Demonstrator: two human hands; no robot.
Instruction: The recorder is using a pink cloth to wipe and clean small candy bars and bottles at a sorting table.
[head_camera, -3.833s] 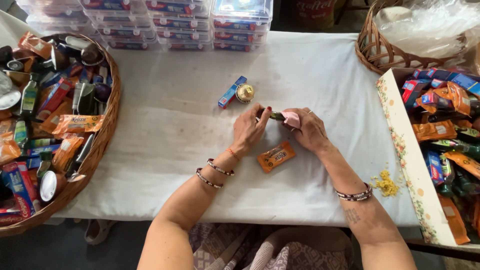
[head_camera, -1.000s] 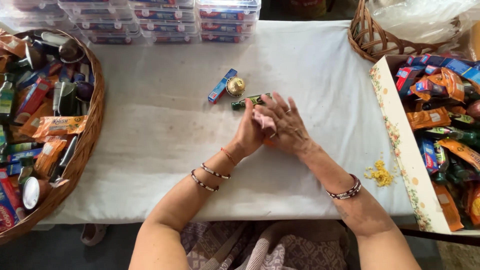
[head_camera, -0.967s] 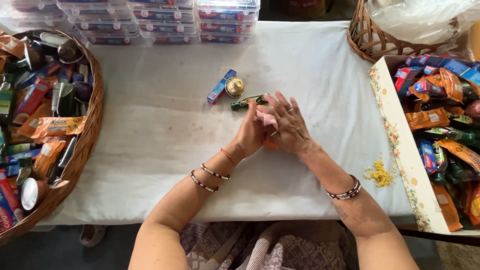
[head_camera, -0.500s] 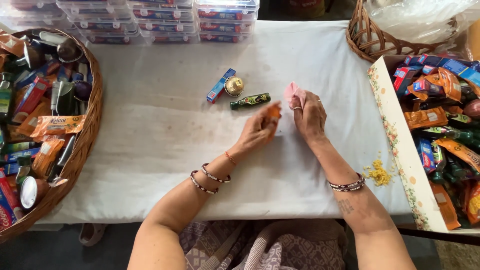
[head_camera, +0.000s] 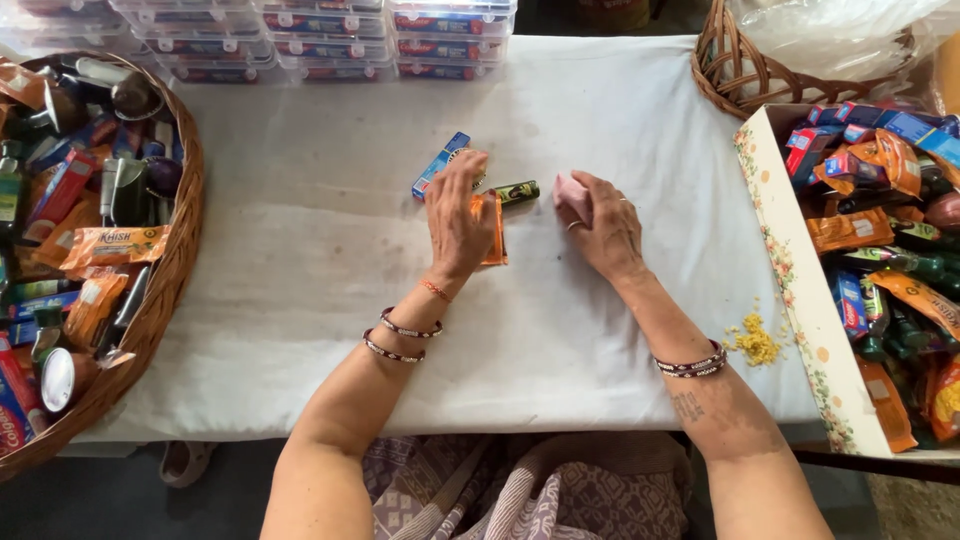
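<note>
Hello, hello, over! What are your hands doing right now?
Left hand on orange sachet, reaching toward blue box. Right hand holding pink bar. Small green tube lies between them.

wicker basket of packets at left, floral box of packets at right, clear boxes stacked far, yellow crumbs near right

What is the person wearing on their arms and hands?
Both arms are bare, with no sleeves. The left hand has a thin red thread at the wrist and two beaded bangles further down the forearm. The right hand wears a ring, with a pair of bangles and a small dark tattoo on that forearm.
</note>
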